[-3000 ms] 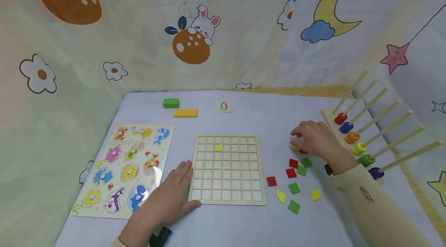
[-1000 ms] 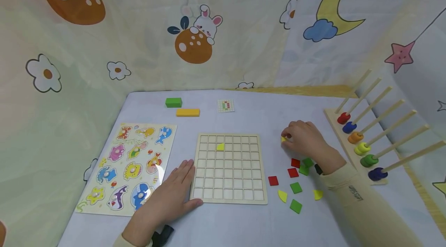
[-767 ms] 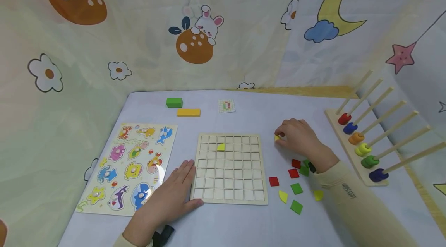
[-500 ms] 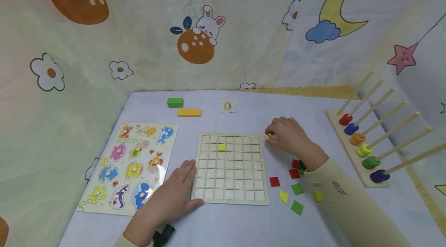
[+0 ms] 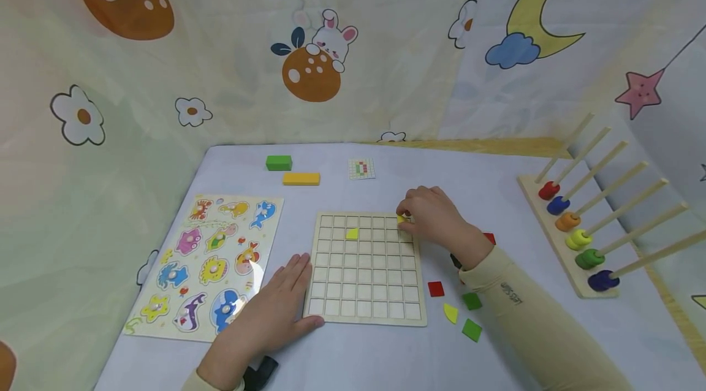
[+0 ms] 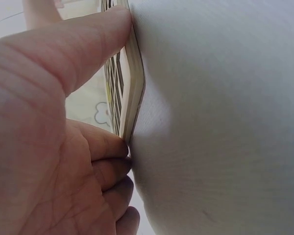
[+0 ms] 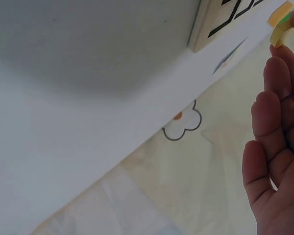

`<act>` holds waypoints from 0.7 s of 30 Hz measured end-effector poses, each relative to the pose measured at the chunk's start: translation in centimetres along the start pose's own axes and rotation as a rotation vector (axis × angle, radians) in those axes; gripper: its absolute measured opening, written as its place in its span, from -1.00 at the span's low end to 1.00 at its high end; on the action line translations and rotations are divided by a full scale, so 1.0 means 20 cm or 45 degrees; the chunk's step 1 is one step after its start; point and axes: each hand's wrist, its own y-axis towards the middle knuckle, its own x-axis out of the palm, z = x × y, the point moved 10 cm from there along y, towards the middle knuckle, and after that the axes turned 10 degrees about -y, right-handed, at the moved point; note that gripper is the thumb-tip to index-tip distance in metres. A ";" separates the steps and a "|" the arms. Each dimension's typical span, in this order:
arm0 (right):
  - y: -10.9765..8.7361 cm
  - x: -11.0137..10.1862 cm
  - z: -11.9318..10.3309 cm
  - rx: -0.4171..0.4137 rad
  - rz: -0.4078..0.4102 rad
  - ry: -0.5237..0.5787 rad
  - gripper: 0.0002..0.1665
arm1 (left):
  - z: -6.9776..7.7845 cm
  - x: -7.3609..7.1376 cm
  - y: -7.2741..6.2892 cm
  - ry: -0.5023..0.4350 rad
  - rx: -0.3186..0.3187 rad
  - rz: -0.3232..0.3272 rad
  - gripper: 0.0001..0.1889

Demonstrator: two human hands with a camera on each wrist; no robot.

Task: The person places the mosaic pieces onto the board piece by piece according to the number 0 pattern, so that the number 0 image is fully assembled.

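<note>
A wooden grid board [image 5: 364,268] lies mid-table, with one yellow piece [image 5: 352,233] in a cell of its second row. My left hand [image 5: 276,302] rests flat along the board's left side, fingers extended. In the left wrist view the thumb [image 6: 88,44] reaches the board's edge [image 6: 134,93] and the fingertips sit at its corner. Over the board's upper right corner, my right hand [image 5: 436,216] pinches a small yellow tile [image 7: 281,33] between thumb and index finger; the fingers partly cover it. The other right fingers are loosely bent.
Right of the board lie a red square [image 5: 436,288], green squares [image 5: 471,330] and a yellow quarter-round piece [image 5: 450,312]; the right forearm covers others. An animal puzzle [image 5: 201,268] lies left. Behind are green [image 5: 278,163] and yellow blocks [image 5: 301,179] and a pattern card [image 5: 361,169]. A bead rack [image 5: 573,225] stands right.
My right hand has picked up the yellow tile from the loose pieces at right and carried it left to above the board's upper right corner. The left hand has stayed at the board's edge.
</note>
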 end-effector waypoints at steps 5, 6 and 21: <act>0.03 0.02 -0.06 -0.026 -0.023 -0.011 -0.81 | 0.00 0.00 -0.01 -0.010 -0.005 -0.011 0.15; 0.03 0.02 -0.07 -0.033 -0.023 -0.012 -0.82 | 0.00 0.00 -0.01 -0.011 -0.004 -0.010 0.15; 0.08 0.05 -0.18 -0.093 -0.035 -0.041 -0.85 | 0.01 -0.01 0.00 -0.015 0.005 0.011 0.15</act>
